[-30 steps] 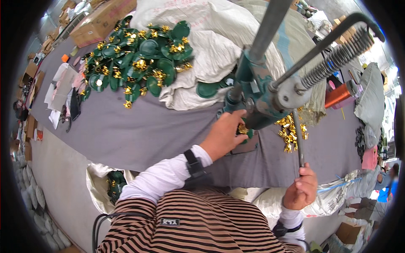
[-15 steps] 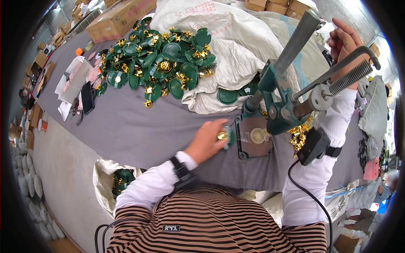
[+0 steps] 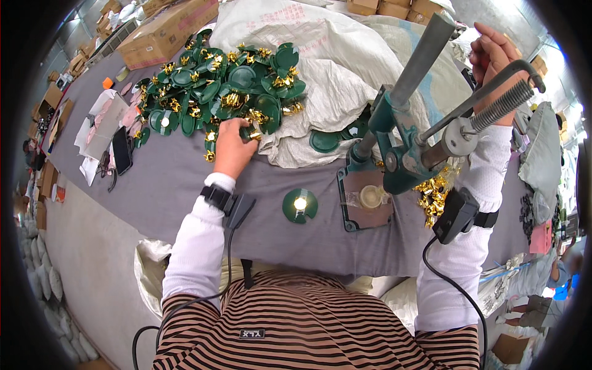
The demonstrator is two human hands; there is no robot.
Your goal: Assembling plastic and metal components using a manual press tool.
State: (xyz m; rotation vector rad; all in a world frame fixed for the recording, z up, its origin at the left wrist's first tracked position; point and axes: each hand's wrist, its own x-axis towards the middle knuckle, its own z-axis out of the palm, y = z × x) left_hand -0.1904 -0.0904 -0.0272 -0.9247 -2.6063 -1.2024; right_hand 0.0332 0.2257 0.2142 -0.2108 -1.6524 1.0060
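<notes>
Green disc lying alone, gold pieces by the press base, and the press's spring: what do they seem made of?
Green disc: probably plastic, smooth and slightly glossy, judging by its even colour and sheen.
Gold pieces: thin metal or metallised plastic, mirror-bright; their highlights alone can't settle it.
Spring: likely steel, bare grey, with metallic glints along its coils.

We note a broad table (image 3: 154,191) covered in grey cloth (image 3: 296,246). A pale floor (image 3: 98,253) runs along its left side, with light-coloured sacks (image 3: 37,274) lined up toward the outer rim. We log a large cardboard box (image 3: 166,38) on the table's far left, further brown cartons (image 3: 391,8) beyond the far edge, and a bulging grey sack (image 3: 538,154) at right. Lighting is bright; the room's outermost parts look too small and distorted for us to resolve.
</notes>
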